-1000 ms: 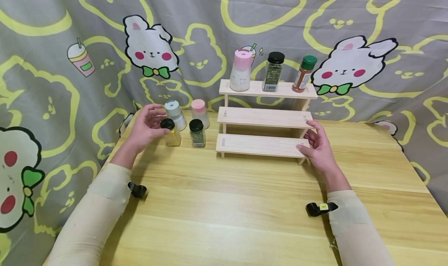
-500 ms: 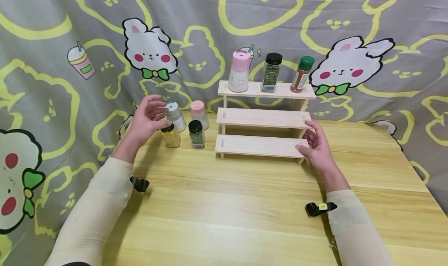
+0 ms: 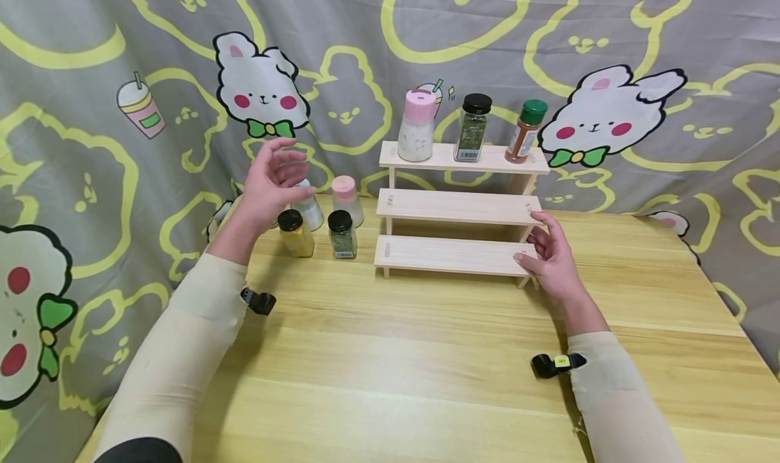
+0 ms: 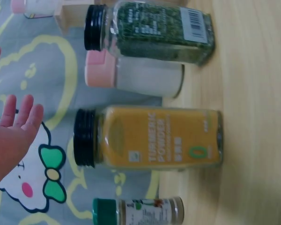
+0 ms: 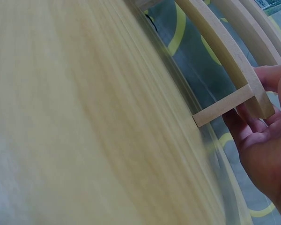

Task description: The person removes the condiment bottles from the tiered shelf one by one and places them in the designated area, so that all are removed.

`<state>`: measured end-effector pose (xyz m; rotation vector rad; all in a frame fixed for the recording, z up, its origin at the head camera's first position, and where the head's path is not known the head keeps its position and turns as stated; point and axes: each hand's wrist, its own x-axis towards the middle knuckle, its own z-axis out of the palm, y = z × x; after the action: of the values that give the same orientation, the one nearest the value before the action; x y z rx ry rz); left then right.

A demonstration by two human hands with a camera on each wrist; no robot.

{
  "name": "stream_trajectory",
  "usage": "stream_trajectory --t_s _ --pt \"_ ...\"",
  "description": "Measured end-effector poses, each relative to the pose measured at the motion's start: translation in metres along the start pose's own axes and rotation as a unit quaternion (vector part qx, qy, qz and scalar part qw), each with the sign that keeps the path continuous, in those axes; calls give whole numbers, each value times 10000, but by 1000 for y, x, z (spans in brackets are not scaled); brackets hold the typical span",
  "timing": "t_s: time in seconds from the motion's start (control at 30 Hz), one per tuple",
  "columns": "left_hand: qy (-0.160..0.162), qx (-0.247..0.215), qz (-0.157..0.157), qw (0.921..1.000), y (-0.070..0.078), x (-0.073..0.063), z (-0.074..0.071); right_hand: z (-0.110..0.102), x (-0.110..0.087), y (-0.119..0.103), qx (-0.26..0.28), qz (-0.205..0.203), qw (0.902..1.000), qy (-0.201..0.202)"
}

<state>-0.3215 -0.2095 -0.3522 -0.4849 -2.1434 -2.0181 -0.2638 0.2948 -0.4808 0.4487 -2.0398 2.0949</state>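
Note:
My left hand (image 3: 271, 185) hovers with loosely spread fingers over a group of spice jars, holding nothing. Below it stand a black-capped turmeric powder jar (image 4: 161, 138) and, behind that, a partly covered blue-capped shaker (image 3: 311, 214). Right of these are a black-capped jar of green herbs (image 3: 343, 238) and a pink-capped shaker (image 3: 346, 202). In the left wrist view, a green-capped jar (image 4: 147, 211) shows beside the turmeric. My right hand (image 3: 551, 263) grips the right end of a three-tier wooden rack (image 3: 447, 254), thumb on the lowest step, fingers around its end.
On the rack's top tier stand a pink-capped bottle (image 3: 416, 138), a black-capped herb jar (image 3: 472, 135) and a green-capped red spice jar (image 3: 523, 138). A patterned curtain (image 3: 347, 16) hangs right behind the wooden table (image 3: 390, 368).
My left hand has risen from the turmeric jar and moved up and slightly right, its fingers free. The right hand keeps its grip on the rack.

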Motion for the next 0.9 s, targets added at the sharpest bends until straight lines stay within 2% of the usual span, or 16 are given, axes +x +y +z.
stream_trajectory --t_s 0.37,0.7,0.9 --pt "-50 -268 -58 9996 7 17 21 0 0 1 -39 -16 10000 14" --pt "-270 53 -98 9996 11 31 42 0 0 -1 -38 -64 10000 17" --pt "-329 47 -120 9994 11 41 54 -1 1 -1 -35 -30 10000 8"
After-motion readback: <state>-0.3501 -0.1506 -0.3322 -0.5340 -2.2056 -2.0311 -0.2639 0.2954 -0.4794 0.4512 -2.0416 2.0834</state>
